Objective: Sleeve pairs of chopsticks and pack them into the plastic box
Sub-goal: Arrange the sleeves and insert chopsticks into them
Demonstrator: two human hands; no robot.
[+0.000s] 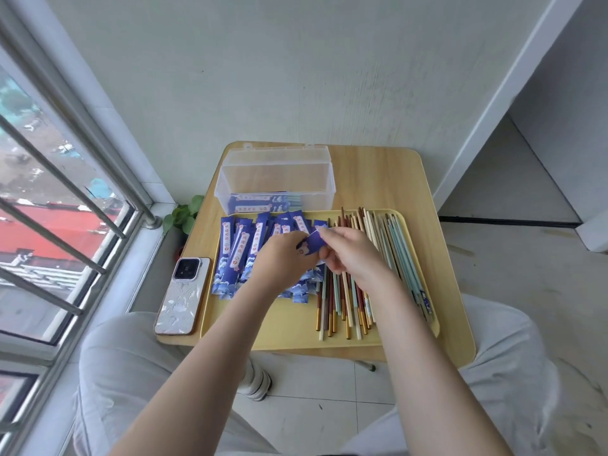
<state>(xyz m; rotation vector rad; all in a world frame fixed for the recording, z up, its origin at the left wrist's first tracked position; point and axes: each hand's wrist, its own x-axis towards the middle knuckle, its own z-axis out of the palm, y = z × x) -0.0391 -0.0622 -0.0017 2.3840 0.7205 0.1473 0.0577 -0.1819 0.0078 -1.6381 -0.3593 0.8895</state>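
From the head view, a small wooden desk [388, 179] stood against a pale wall, with a barred window at the left. At its far left sat the clear plastic box [275, 185], its lid [279, 155] tipped open behind it. Inside, on the bottom, lay a few sleeved pairs [260, 201] (blue paper, with pale stick ends poking out to the right).

In front of the box, a yellow tray [263, 330] covered most of the desk. Its left half held a loose heap of blue sleeves [241, 255], lying roughly lengthwise away from the person. Its right half held the bare chopsticks [362, 291] in brown, cream, teal and red, side by side, some with gold ends toward the near rim.

Both hands met over the middle of the tray. The left hand [279, 261] and the right hand [352, 251] each pinched one sleeve [311, 245] between them, the fingers curled round its ends and holding it just above the heap. Whether any stick was inside it could not be told.

A phone [181, 296] lay face down on the desk, just left of the tray.
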